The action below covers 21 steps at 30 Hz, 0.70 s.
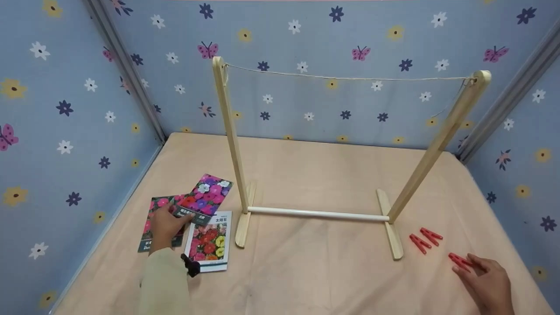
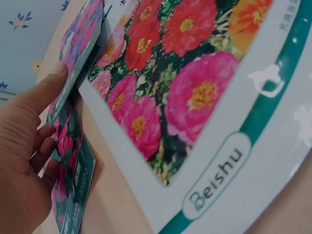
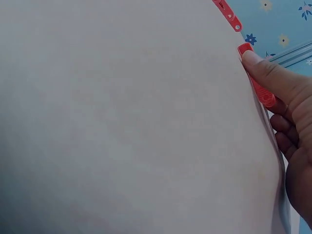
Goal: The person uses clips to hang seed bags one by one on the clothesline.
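Note:
At the left, my left hand (image 1: 166, 225) pinches a seed packet (image 1: 210, 192) printed with pink, purple and white flowers, its thumb on the dark lower edge. A second dark-edged flower seed packet (image 1: 147, 229) lies beneath that hand, partly hidden by it. Beside them a white seed packet (image 1: 209, 245), marked "Beishu" in the left wrist view, lies face up. At the lower right, my right hand (image 1: 490, 280) holds a red clothespin (image 1: 458, 261) between thumb and fingers. Two more red clothespins, one nearer (image 1: 420, 243) and one farther (image 1: 431, 236), lie on the cloth beyond it.
Between the hands stands a wooden frame with a left post (image 1: 232, 144), a right post (image 1: 437, 151) and a white crossbar (image 1: 319, 213). A thin string (image 1: 350, 78) spans the post tops. Flower-patterned panels (image 1: 297, 105) enclose the peach-covered table (image 1: 315, 267) on three sides.

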Each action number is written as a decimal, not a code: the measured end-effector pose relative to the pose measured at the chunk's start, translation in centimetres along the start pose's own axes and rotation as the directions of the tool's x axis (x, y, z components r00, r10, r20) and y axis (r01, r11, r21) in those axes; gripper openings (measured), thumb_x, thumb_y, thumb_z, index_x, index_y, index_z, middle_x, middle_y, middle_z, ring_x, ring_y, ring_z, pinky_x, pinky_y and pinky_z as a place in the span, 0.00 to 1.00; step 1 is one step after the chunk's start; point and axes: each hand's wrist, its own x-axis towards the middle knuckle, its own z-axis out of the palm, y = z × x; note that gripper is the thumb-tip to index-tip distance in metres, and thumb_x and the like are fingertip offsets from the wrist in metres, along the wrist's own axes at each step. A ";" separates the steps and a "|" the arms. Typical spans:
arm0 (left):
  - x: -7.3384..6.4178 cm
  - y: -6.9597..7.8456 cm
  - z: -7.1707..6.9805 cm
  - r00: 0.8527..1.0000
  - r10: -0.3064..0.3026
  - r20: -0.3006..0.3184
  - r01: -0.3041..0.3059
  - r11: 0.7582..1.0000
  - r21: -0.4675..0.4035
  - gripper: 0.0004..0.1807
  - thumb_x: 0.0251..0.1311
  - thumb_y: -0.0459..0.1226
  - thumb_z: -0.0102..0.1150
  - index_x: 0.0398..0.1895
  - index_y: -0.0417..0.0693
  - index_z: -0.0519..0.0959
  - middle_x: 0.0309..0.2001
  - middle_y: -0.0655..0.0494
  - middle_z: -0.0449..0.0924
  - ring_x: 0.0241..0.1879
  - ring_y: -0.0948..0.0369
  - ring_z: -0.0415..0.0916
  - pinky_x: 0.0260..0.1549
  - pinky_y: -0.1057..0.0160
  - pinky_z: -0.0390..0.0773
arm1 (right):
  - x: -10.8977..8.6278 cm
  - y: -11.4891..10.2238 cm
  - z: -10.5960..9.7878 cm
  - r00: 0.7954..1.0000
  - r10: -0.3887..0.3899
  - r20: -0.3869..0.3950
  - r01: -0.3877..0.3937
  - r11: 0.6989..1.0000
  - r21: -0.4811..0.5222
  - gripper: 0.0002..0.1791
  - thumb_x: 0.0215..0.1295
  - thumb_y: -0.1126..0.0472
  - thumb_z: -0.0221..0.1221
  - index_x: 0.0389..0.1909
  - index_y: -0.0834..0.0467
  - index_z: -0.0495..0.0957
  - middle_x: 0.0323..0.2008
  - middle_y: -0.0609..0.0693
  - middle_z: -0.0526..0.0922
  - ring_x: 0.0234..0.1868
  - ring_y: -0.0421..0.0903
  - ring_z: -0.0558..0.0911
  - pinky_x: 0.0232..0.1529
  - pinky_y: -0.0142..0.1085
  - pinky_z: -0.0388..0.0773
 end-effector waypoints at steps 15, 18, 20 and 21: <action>-0.2 0.5 0.7 0.999 -0.029 -0.025 0.028 0.998 -0.048 0.39 0.53 0.36 0.73 0.66 0.32 0.67 0.62 0.31 0.67 0.63 0.39 0.63 0.63 0.41 0.64 | 0.3 -0.3 -0.2 1.000 0.029 0.011 -0.028 0.999 -0.039 0.48 0.53 0.39 0.69 0.62 0.72 0.69 0.55 0.70 0.72 0.54 0.63 0.71 0.51 0.55 0.73; -0.3 0.7 0.8 0.998 -0.043 -0.044 0.038 0.995 -0.091 0.38 0.52 0.35 0.73 0.66 0.33 0.68 0.61 0.32 0.68 0.60 0.40 0.65 0.62 0.41 0.66 | 0.3 -0.3 -0.4 0.998 0.062 0.021 -0.062 0.997 -0.037 0.49 0.52 0.37 0.68 0.63 0.71 0.68 0.54 0.68 0.72 0.52 0.60 0.72 0.45 0.46 0.76; -0.4 0.6 0.9 0.997 -0.042 -0.070 0.033 0.992 -0.122 0.37 0.51 0.33 0.73 0.65 0.34 0.70 0.58 0.33 0.70 0.57 0.42 0.68 0.60 0.43 0.69 | 0.2 -0.3 -0.5 0.997 0.078 0.023 -0.078 0.996 -0.032 0.49 0.53 0.38 0.68 0.64 0.71 0.68 0.54 0.67 0.72 0.52 0.59 0.72 0.45 0.44 0.76; -0.5 0.6 1.0 0.995 -0.038 -0.088 0.026 0.990 -0.135 0.36 0.51 0.33 0.73 0.64 0.34 0.70 0.58 0.33 0.71 0.56 0.42 0.68 0.59 0.43 0.70 | 0.2 -0.2 -0.5 0.996 0.087 0.024 -0.086 0.996 -0.030 0.49 0.53 0.38 0.68 0.64 0.71 0.68 0.54 0.67 0.71 0.52 0.59 0.72 0.45 0.45 0.77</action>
